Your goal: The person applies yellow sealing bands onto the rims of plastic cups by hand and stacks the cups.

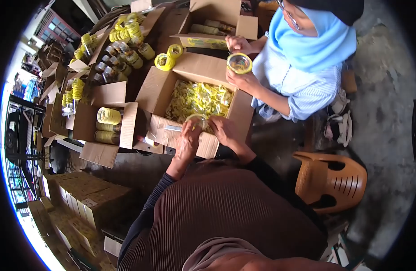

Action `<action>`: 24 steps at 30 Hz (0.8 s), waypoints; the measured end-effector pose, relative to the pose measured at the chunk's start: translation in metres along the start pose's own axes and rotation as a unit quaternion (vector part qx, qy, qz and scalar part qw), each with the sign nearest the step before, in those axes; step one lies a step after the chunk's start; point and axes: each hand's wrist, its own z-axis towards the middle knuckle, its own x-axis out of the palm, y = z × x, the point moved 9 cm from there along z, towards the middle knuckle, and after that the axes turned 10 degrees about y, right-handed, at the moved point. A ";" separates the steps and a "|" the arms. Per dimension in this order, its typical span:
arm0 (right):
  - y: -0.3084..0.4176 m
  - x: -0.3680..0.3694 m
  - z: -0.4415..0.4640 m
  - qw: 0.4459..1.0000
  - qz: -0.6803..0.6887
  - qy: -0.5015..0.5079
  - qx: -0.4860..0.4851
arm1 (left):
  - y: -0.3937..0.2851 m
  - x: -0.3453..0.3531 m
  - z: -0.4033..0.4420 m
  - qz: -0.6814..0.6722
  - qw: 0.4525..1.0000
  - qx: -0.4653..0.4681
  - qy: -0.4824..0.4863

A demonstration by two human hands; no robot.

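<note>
My left hand [188, 139] is closed round the side of a clear round plastic jar [198, 120], above the near edge of an open cardboard box [196, 65]. My right hand [223, 131] has its fingers closed at the jar's right side. A flat silver strip [173, 128], perhaps a blade, sticks out to the left beside my left hand; whether I grip it is not clear. Yellow plastic scraps [201, 97] fill the box beneath.
A co-worker [302, 63] at the right holds a yellow-rimmed jar [239, 63]. Two yellow-banded jars [164, 61] stand behind the box. Stacked jars [109, 116] fill a carton at the left. An orange plastic chair [332, 180] stands at my right, closed cartons [88, 196] at my left.
</note>
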 end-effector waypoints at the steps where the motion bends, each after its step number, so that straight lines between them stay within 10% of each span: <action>1: -0.001 0.000 0.001 1.000 -0.005 0.006 -0.001 | 0.004 0.002 0.000 -0.015 1.000 -0.009 -0.005; 12: 0.000 0.000 0.009 0.994 -0.020 -0.012 -0.110 | 0.007 -0.023 0.002 -0.013 0.996 0.006 -0.084; 16: 0.011 -0.002 0.011 0.974 0.210 0.073 -0.045 | 0.016 -0.043 0.000 -0.074 0.990 -0.008 -0.122; 24: 0.019 0.011 0.006 0.910 0.397 0.115 -0.038 | 0.060 0.008 -0.001 -0.458 0.887 -0.060 0.004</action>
